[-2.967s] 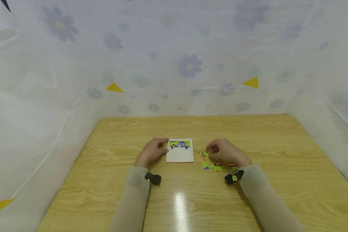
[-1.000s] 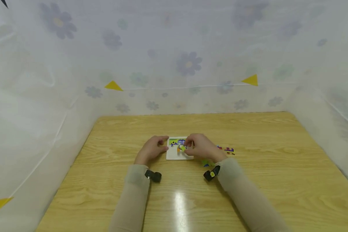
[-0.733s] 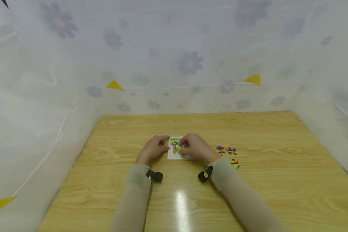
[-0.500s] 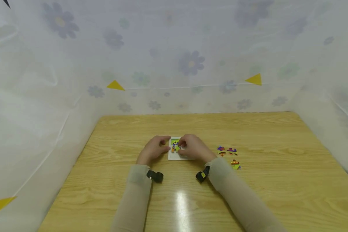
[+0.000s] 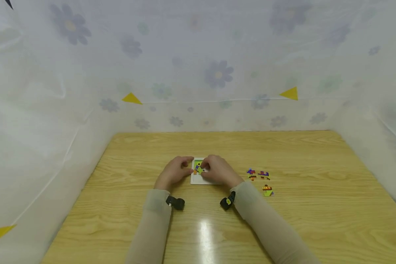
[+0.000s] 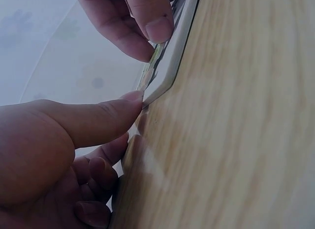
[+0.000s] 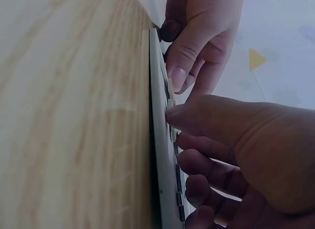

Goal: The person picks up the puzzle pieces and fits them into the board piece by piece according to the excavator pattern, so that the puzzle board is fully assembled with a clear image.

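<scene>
A white square jigsaw tray (image 5: 198, 180) lies flat on the table, its left part showing green and blue picture pieces. My left hand (image 5: 174, 171) holds the tray's left edge, index fingertip near the far corner and thumb nearer me; in the left wrist view the thumb (image 6: 106, 119) touches the tray's rim. Over the tray, my right hand (image 5: 219, 170) pinches a green and orange puzzle piece (image 5: 199, 170) low against the surface, beside the left edge. The right hand covers the tray's right side. In the right wrist view its thumb (image 7: 197, 118) touches the tray.
To the right of the tray lie two purple and yellow puzzle pieces (image 5: 264, 175) side by side, and a green and red one (image 5: 267, 191) nearer me. A flowered white curtain (image 5: 198, 73) surrounds the wooden table (image 5: 145, 146) behind and at both sides.
My right hand has come left from the loose pieces, bringing the green and orange puzzle piece over the tray and down at its left side. The left hand has stayed at the tray's edge.
</scene>
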Action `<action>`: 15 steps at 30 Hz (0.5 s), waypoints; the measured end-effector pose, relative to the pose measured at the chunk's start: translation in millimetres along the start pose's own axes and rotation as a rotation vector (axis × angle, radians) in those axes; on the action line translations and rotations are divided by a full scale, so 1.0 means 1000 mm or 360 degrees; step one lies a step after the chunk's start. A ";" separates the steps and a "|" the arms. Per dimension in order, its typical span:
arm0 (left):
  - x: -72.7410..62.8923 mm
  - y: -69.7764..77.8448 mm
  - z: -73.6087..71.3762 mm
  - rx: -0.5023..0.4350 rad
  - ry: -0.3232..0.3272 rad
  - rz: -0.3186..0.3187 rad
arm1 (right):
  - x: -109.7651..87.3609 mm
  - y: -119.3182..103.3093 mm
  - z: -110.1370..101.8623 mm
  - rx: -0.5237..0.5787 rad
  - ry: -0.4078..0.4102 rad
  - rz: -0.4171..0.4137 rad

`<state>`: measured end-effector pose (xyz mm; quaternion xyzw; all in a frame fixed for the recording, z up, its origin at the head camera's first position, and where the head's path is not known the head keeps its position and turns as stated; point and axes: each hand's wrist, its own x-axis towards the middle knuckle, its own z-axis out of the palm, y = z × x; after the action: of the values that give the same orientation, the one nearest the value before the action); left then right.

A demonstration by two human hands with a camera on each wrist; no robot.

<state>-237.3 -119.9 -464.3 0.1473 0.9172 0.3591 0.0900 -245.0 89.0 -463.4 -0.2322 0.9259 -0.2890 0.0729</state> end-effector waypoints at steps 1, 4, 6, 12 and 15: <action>0.000 0.000 0.000 0.0001 -0.0002 0.0010 | 0.000 0.000 0.000 -0.0010 0.0005 -0.0010; -0.001 0.001 -0.001 -0.0001 -0.0008 0.0011 | 0.001 0.000 -0.001 -0.0013 0.0006 -0.0016; -0.002 0.001 -0.002 -0.0007 -0.0010 0.0007 | 0.001 0.000 -0.001 0.0001 0.0005 -0.0012; -0.003 0.001 -0.001 -0.0025 -0.0005 0.0006 | 0.000 -0.001 -0.001 0.0026 -0.0008 -0.0009; -0.003 0.001 -0.002 -0.0016 -0.0002 0.0005 | 0.001 -0.001 0.000 0.0027 -0.0016 -0.0012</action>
<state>-235.0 -121.4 -462.6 0.1486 0.9150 0.3639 0.0907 -245.2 87.9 -462.3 -0.2364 0.9221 -0.2960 0.0786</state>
